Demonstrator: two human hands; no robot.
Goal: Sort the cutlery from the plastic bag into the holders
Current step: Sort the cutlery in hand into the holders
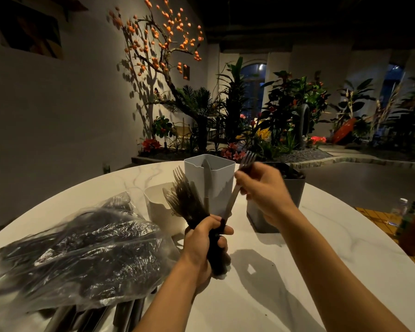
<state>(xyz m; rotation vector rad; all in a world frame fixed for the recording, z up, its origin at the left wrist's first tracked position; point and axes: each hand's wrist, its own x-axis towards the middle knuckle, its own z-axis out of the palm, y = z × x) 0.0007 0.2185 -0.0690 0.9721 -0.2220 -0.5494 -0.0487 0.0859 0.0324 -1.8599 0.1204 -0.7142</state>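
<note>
Mid-sort, pull-one-out step. My left hand (205, 238) is fisted tight round the handles of a cutlery bundle (189, 202), heads fanned upward just in front of the white holder (210, 180); I can make out forks, maybe a spoon bowl, the rest too dark to call. My right hand (264, 190) has its fingers curled round the neck of a single fork (237, 188), tines up past the white holder's right corner; its handle end runs down to my left fist, and I can't tell whether it is clear of the bundle yet. Right hand is motion-blurred. Holders, relative to the white one: cream holder (158, 204) just left and lower, grey holder (280, 200) just right, partly behind my right hand. White holder already shows one handle standing inside. The plastic bag (74, 250) lies well left of the white holder on the table (261, 295), with dark cutlery inside and more poking out of its near end. Next, I reckon: draw the fork clear without dragging its neighbours, pick the fork holder, drop it in. Which holder takes forks isn't readable from here.
</note>
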